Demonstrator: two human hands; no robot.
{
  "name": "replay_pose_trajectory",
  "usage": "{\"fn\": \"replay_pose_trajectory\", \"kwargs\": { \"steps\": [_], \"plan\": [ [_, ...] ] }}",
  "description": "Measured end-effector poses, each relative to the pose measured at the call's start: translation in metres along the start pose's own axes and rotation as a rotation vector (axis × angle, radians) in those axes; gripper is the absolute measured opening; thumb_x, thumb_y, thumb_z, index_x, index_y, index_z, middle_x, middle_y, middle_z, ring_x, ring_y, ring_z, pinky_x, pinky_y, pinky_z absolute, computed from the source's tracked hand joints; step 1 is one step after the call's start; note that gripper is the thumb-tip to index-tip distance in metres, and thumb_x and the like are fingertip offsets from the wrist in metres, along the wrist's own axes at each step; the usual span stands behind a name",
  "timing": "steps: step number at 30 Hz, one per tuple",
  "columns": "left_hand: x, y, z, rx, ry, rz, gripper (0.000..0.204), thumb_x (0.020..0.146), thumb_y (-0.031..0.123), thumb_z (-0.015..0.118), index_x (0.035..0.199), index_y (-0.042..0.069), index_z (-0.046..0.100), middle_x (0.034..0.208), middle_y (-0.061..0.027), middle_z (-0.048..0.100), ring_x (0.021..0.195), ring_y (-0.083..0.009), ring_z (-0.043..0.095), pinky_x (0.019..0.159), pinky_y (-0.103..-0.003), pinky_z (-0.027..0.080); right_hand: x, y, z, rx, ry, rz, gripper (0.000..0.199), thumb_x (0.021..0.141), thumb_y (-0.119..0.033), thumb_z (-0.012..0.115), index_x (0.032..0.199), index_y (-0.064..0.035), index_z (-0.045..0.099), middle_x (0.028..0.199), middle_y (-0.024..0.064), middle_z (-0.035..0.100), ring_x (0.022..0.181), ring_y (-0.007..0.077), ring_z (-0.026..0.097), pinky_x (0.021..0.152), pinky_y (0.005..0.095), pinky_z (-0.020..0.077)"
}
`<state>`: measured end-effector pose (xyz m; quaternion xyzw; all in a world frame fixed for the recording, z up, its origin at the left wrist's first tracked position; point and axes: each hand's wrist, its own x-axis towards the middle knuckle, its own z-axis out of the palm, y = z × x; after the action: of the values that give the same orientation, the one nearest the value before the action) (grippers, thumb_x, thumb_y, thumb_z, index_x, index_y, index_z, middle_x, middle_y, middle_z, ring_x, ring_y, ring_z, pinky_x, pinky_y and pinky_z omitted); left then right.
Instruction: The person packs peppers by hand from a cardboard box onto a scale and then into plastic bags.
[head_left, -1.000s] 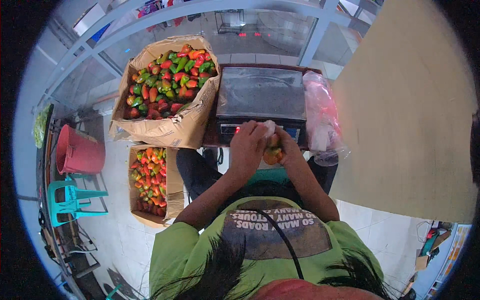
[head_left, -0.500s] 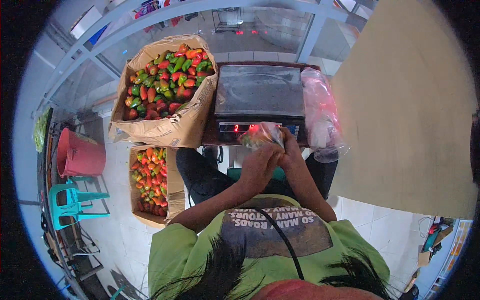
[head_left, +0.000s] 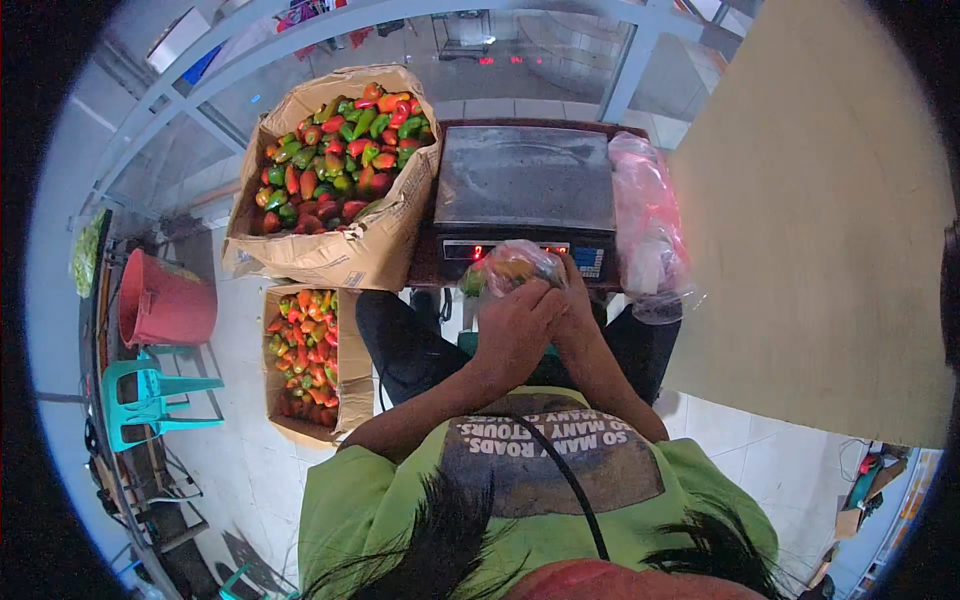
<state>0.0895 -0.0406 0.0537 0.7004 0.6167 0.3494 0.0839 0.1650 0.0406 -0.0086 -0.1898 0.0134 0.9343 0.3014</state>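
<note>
Between my two hands is a clear plastic bag of peppers (head_left: 518,264), its contents red, orange and green. My left hand (head_left: 515,325) has its fingers closed together at the near side of the bag. Curled around the bag's right side, my right hand (head_left: 575,300) grips the plastic; some of its fingers are hidden. Just beyond the bag stands a digital scale (head_left: 525,180) with a bare dark platform and lit red digits, partly covered by the bag. A stack of pinkish plastic bags (head_left: 648,215) lies along the scale's right side.
Left of the scale stands a large cardboard box (head_left: 320,258) of red and green peppers. A smaller cardboard box (head_left: 350,370) of peppers is below it. Farther left are a red bucket (head_left: 180,305) and a turquoise plastic chair (head_left: 130,405). A tan panel (head_left: 810,250) fills the right side.
The bag has turned slightly, with its rounded, plastic-covered side now more upward and the peppers showing further left. Both hands keep their hold close to the same spot.
</note>
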Motion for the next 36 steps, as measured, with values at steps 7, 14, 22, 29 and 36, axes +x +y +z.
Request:
{"fn": "replay_pose_trajectory", "kwargs": {
  "steps": [7,14,22,29,36],
  "plan": [
    [0.003,0.0,-0.002,-0.01,0.043,-0.069,0.012,0.074,0.017,0.057,0.083,0.01,0.057,0.075,-0.0061,0.055,0.067,-0.0232,0.058,0.056,-0.033,0.046,-0.002,0.008,0.019,-0.052,-0.009,-0.165,0.036,0.084,-0.036,0.04,0.102,-0.0075,0.05,0.099,0.0117,0.056,0.089,0.0254,0.055,0.081,0.0367,0.0438],
    [0.024,-0.001,-0.005,-0.183,0.256,-0.156,0.009,0.077,0.014,0.055,0.084,0.007,0.055,0.075,-0.0085,0.057,0.067,-0.025,0.059,0.058,-0.031,0.046,0.009,0.016,0.023,-0.191,-0.022,-0.489,0.036,0.087,-0.04,0.037,0.104,-0.0094,0.046,0.092,0.0047,0.053,0.082,0.0174,0.053,0.074,0.0313,0.0441],
    [0.029,-0.001,-0.011,-0.247,0.203,-0.147,0.012,0.079,0.016,0.053,0.088,0.007,0.052,0.084,-0.0116,0.056,0.071,-0.03,0.057,0.058,-0.037,0.044,0.008,0.003,0.044,-0.178,-0.107,-0.423,0.032,0.087,-0.037,0.039,0.097,-0.0088,0.051,0.089,0.0064,0.055,0.083,0.019,0.054,0.074,0.033,0.0446],
    [0.07,-0.002,-0.016,-0.106,0.295,-0.091,0.015,0.08,0.018,0.051,0.089,0.006,0.053,0.088,-0.0128,0.056,0.075,-0.0298,0.057,0.062,-0.038,0.044,0.038,-0.006,0.041,-0.187,-0.239,-0.418,0.032,0.087,-0.035,0.036,0.096,-0.0086,0.052,0.091,0.0078,0.056,0.085,0.0206,0.055,0.076,0.0339,0.0449],
    [0.132,-0.024,-0.037,-0.357,0.243,-0.073,0.012,0.076,0.012,0.054,0.081,0.001,0.055,0.075,-0.0108,0.06,0.068,-0.0236,0.06,0.062,-0.032,0.045,0.043,-0.038,0.071,0.118,-0.043,-0.328,0.034,0.084,-0.035,0.043,0.096,-0.0053,0.053,0.095,0.0092,0.057,0.085,0.0231,0.055,0.074,0.0372,0.0468]
  ]
}}
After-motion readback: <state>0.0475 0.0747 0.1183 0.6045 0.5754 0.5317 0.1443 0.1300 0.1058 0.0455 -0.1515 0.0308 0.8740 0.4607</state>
